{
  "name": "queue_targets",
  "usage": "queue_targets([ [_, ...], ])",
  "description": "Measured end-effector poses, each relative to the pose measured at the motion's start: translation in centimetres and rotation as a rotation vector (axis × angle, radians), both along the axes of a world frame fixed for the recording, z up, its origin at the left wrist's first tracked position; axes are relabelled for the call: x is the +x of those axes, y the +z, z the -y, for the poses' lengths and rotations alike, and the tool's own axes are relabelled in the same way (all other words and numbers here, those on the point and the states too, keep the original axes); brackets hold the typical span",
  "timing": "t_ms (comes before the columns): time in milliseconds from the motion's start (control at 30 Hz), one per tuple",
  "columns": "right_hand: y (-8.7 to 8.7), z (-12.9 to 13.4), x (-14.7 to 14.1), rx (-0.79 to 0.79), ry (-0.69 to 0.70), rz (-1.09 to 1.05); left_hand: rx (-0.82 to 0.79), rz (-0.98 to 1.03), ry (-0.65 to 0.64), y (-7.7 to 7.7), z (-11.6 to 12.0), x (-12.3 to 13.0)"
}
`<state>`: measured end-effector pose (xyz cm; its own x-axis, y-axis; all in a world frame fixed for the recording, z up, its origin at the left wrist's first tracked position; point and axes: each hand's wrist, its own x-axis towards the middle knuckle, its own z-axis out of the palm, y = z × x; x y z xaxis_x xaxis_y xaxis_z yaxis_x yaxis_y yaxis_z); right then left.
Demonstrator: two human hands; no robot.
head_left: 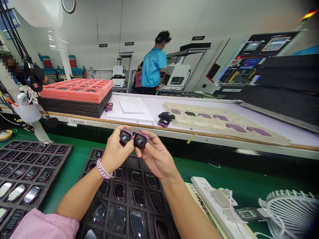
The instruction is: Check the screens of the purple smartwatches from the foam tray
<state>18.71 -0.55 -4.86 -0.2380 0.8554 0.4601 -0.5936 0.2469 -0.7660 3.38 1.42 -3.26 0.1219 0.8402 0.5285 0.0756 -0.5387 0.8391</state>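
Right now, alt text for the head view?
Left hand holds a lit watch, right hand another, side by side above a foam tray of watch faces. Behind, a shelf bears a pink tray and a beige tray; a person in blue stands beyond.

Centre of frame: left watch [125, 136] and right watch [141, 140], glossy glass-like faces, smooth purple cases, plastic or metal, can't tell. Lower centre: black tray [129, 203], matt rough foam. Upper left: pink tray [71, 96], matt foam. Lower left: sleeve [45, 225], ribbed cloth; coiled wristband [101, 170], shiny plastic look. Mid-frame: white sheet [131, 107], flat matt paper. Lower right: power strip [199, 181], smooth white plastic. Green benchtop [59, 186]: smooth, faint sheen.
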Motion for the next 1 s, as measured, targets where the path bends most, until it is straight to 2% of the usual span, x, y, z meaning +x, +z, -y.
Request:
queue_targets([
  [400,0.1,-0.2,-0.2,-0.028,-0.026,0.019,-0.05,0.071,-0.004,0.4,-0.3,0.0],
  [467,0.1,-0.4,0.0,-0.1,-0.043,0.02,-0.149,0.143,-0.045,0.3,-0.8,0.0],
  [567,0.1,-0.9,0.6,-0.223,-0.047,0.034,-0.382,0.279,-0.196,0.2,-1.5,-0.2],
  [667,0.2,-1.4,1.4,-0.257,-0.063,0.048,-0.527,0.412,-0.313,0.2,-1.8,-0.4],
  [1000,0.2,-1.4,1.7,-0.188,-0.166,0.052,-0.566,0.455,-0.412,0.5,-1.8,-0.9],
])
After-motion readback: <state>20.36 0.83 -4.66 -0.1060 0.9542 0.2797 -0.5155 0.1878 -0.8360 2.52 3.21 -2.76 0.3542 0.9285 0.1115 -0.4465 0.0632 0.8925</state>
